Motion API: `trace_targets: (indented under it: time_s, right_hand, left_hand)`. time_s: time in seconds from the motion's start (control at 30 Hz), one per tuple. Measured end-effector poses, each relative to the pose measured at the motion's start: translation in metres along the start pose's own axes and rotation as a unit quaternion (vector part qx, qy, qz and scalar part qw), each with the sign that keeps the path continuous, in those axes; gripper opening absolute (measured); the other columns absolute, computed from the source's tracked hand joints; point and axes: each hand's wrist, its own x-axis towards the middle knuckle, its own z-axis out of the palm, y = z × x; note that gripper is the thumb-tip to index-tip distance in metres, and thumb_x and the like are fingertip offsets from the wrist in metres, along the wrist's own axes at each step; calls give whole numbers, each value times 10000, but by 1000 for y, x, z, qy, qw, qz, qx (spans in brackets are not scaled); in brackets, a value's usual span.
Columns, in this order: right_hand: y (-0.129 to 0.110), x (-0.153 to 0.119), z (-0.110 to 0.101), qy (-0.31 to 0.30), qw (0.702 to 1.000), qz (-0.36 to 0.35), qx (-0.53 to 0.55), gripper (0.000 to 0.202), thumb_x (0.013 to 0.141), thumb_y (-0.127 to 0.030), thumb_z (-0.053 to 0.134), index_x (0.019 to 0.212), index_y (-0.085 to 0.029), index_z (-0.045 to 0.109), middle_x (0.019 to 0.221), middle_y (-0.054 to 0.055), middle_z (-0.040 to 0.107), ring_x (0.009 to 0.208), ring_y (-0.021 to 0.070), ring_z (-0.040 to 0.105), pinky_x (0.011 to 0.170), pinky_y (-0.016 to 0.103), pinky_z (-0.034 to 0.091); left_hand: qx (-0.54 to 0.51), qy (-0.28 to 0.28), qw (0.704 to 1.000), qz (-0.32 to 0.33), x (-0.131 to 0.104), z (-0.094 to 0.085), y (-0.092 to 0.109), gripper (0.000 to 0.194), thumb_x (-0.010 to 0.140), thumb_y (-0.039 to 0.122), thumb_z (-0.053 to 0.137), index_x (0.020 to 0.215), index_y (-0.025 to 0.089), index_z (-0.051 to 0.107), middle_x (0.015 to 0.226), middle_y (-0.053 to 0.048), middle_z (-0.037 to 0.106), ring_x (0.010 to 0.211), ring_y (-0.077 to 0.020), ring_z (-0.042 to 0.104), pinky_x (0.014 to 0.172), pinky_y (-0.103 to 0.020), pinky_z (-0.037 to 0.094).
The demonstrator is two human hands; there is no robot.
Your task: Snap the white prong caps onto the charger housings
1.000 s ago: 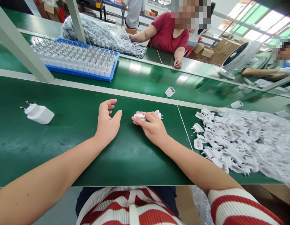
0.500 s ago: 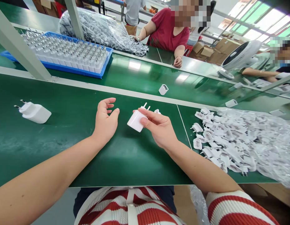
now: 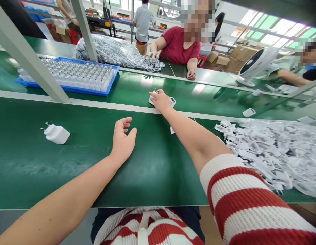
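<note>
My right hand [image 3: 161, 101] reaches over the pale rail onto the green belt, its fingers on a white charger [image 3: 152, 98] with prongs pointing up. Just right of those fingers, a white charger housing [image 3: 172, 101] is partly covered by the hand. My left hand [image 3: 124, 139] hovers over the near green surface, fingers curled apart with nothing between them. To its left lies a white plug charger [image 3: 57, 134] on its side. A small white piece [image 3: 172, 130] shows beside my right forearm.
A pile of white plug parts [image 3: 260, 153] spills from a plastic bag at right. A blue tray [image 3: 106, 89] of chargers stands behind a slanted post [image 3: 32, 54]. Across the belt, a person in red [image 3: 178, 46] handles grey parts. Another housing [image 3: 249, 112] lies on the belt.
My right hand has moved forward with the charger from the near surface to the belt. My left hand keeps its open pose. The view has shifted slightly.
</note>
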Motion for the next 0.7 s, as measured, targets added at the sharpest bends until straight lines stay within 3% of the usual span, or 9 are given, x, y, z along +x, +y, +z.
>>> trace_targets:
  time_s: [0.1, 0.2, 0.33, 0.43, 0.5, 0.57, 0.7]
  right_hand:
    - [11, -5, -4, -28, 1000, -6, 10, 581, 1059, -321, 577, 1636, -305, 516, 1653, 151, 453, 1408, 393, 581, 1165, 562, 495]
    - [31, -27, -25, -26, 999, -33, 33, 693, 999, -386, 673, 1659, -322, 472, 1706, 139, 380, 1535, 397, 457, 1220, 577, 456]
    - [66, -90, -55, -3, 996, -14, 87, 799, 926, -517, 738, 1636, -253, 483, 1461, 177, 615, 1416, 404, 550, 1174, 646, 476]
    - [75, -148, -57, -60, 991, -2, 123, 812, 801, -543, 877, 1515, -273, 601, 1406, 169, 667, 1374, 436, 565, 1164, 695, 459]
    - [70, -177, -47, -76, 982, -27, 168, 555, 797, -362, 889, 1314, -244, 724, 1316, 155, 702, 1322, 413, 594, 1164, 683, 460]
    - [62, -194, -37, -57, 979, -27, 194, 303, 873, -250, 791, 1172, -213, 755, 1246, 142, 710, 1250, 346, 640, 1155, 628, 489]
    - [56, -208, -34, -53, 962, -19, 265, 408, 1048, -306, 587, 1446, -215, 571, 1286, 102, 731, 1129, 195, 725, 1026, 419, 611]
  left_hand:
    - [24, -2, 1000, 10, -1, -10, 10, 377, 882, 239, 683, 1253, 258, 617, 1361, -92, 619, 1290, -273, 566, 1076, -463, 487]
    - [53, -5, 998, 43, 2, -21, 20, 387, 872, 237, 698, 1249, 266, 620, 1349, -84, 612, 1302, -285, 553, 1077, -463, 496]
    - [75, -25, 996, 45, 16, -17, 24, 393, 854, 210, 707, 1235, 252, 620, 1364, -100, 610, 1279, -300, 565, 1035, -460, 522]
    - [109, -80, 988, 74, 42, 14, 23, 427, 857, 178, 705, 1275, 211, 624, 1398, -131, 612, 1274, -300, 585, 1085, -460, 504]
    - [133, -113, 980, 97, 65, 46, 23, 464, 863, 142, 697, 1319, 172, 618, 1428, -156, 614, 1310, -304, 585, 1133, -450, 478]
    - [143, -132, 976, 98, 88, 82, 24, 493, 872, 116, 693, 1357, 122, 601, 1447, -196, 613, 1351, -318, 581, 1169, -445, 454]
    - [155, -137, 976, 74, 118, 141, 27, 600, 882, 138, 734, 1422, -16, 523, 1520, -340, 520, 1473, -416, 487, 1266, -539, 326]
